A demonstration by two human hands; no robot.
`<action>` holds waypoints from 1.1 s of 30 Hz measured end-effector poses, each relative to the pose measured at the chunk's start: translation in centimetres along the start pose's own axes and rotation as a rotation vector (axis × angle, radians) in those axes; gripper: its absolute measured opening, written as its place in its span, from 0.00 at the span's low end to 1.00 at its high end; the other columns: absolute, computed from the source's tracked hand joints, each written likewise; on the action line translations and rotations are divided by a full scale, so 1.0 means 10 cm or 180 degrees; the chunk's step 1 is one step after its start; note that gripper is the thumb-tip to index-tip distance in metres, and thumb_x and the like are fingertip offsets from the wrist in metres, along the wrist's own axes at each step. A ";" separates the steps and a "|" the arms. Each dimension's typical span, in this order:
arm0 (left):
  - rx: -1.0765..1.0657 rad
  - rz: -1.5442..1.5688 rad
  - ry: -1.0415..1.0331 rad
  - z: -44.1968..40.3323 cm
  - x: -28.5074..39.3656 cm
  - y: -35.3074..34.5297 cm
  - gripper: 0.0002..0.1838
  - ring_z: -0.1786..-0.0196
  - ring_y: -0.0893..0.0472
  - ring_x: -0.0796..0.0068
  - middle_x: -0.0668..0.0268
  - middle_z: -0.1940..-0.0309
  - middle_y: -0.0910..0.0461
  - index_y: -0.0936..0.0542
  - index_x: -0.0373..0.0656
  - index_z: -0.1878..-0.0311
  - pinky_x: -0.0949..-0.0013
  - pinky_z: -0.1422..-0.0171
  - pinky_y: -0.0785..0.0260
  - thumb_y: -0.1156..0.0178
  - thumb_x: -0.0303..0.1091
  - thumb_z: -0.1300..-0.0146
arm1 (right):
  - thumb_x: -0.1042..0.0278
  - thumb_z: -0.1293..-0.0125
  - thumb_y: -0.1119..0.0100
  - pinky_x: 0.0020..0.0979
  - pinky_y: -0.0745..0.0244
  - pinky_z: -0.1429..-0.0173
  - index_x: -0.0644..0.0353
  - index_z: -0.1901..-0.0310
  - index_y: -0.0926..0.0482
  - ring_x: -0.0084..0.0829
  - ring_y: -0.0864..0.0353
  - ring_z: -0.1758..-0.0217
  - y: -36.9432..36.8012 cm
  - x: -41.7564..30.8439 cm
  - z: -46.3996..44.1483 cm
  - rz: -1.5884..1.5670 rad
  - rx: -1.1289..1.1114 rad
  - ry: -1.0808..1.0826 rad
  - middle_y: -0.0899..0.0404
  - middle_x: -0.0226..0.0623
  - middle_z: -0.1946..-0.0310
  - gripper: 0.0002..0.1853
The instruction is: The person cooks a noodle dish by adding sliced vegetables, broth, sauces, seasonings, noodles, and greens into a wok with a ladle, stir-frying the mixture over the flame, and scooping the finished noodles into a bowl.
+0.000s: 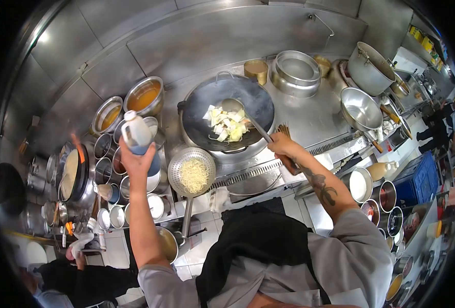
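Observation:
My right hand (285,145) is closed on the handle of a ladle (258,127), whose bowl rests inside a dark wok (196,113). Chopped cabbage (227,123) lies in the middle of the wok, with light steam over it. My left hand (137,161) grips a whitish plastic bottle (136,129), held above the pots left of the wok. Between my arms, a perforated strainer (174,177) holds pale noodles (194,175) in front of the wok. Its handle points toward me.
Bowls of orange liquid (144,96) and several small metal pots (103,146) crowd the left. Behind the wok are a tin (256,71) and stacked metal rings (295,74). A steel bowl (361,109) and large pot (369,69) stand right. Another person (78,277) is at lower left.

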State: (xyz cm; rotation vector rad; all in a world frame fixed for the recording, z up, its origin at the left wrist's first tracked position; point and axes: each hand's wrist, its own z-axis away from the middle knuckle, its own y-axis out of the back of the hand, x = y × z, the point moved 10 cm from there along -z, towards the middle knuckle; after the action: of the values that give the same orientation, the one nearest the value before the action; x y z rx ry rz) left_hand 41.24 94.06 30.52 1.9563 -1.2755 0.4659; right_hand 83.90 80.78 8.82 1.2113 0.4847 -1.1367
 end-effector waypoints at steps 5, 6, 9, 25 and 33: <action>-0.0417 -0.0806 -0.0677 0.04 0.42 -0.64 0.41 0.57 0.22 0.53 0.49 0.58 0.24 0.35 0.37 0.42 0.60 0.50 0.30 0.29 0.35 0.63 | 0.76 0.43 0.52 0.29 0.32 0.81 0.68 0.63 0.29 0.25 0.30 0.86 0.31 -0.29 0.27 0.0607 0.0274 0.0955 0.30 0.32 0.83 0.07; -0.0629 -0.1122 -0.0576 0.05 0.35 -0.82 0.41 0.57 0.22 0.52 0.49 0.58 0.24 0.34 0.38 0.43 0.58 0.51 0.30 0.29 0.36 0.63 | 0.76 0.43 0.52 0.28 0.32 0.81 0.68 0.62 0.29 0.24 0.30 0.86 0.34 -0.37 0.36 0.0894 0.0493 0.1461 0.31 0.31 0.83 0.07; -0.1279 -0.2137 -0.0243 0.05 0.15 -1.30 0.39 0.58 0.22 0.51 0.49 0.61 0.25 0.32 0.41 0.47 0.53 0.54 0.29 0.27 0.39 0.66 | 0.76 0.41 0.51 0.27 0.34 0.82 0.68 0.56 0.30 0.23 0.31 0.86 0.36 -0.38 0.49 -0.0201 -0.0042 0.1013 0.30 0.32 0.81 0.12; -0.1916 -0.3873 -0.0484 0.21 -0.01 -2.20 0.38 0.55 0.21 0.57 0.57 0.59 0.24 0.32 0.44 0.50 0.57 0.53 0.28 0.25 0.41 0.68 | 0.74 0.40 0.51 0.25 0.32 0.80 0.67 0.58 0.27 0.22 0.31 0.86 0.25 -0.38 0.59 -0.1122 -0.0836 0.0529 0.30 0.31 0.80 0.10; -0.1188 -0.1667 0.0746 0.25 -0.31 -1.56 0.36 0.57 0.21 0.48 0.49 0.62 0.22 0.32 0.36 0.54 0.55 0.51 0.29 0.27 0.43 0.66 | 0.76 0.44 0.48 0.42 0.26 0.67 0.66 0.42 0.34 0.49 0.21 0.72 0.29 -0.51 0.60 0.1540 0.0651 0.2211 0.23 0.55 0.71 0.25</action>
State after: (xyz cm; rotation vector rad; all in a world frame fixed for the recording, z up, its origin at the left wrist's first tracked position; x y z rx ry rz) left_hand 53.60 97.71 20.84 1.7615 -0.6119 0.1688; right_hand 82.79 77.30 16.35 1.7891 0.5540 -0.3348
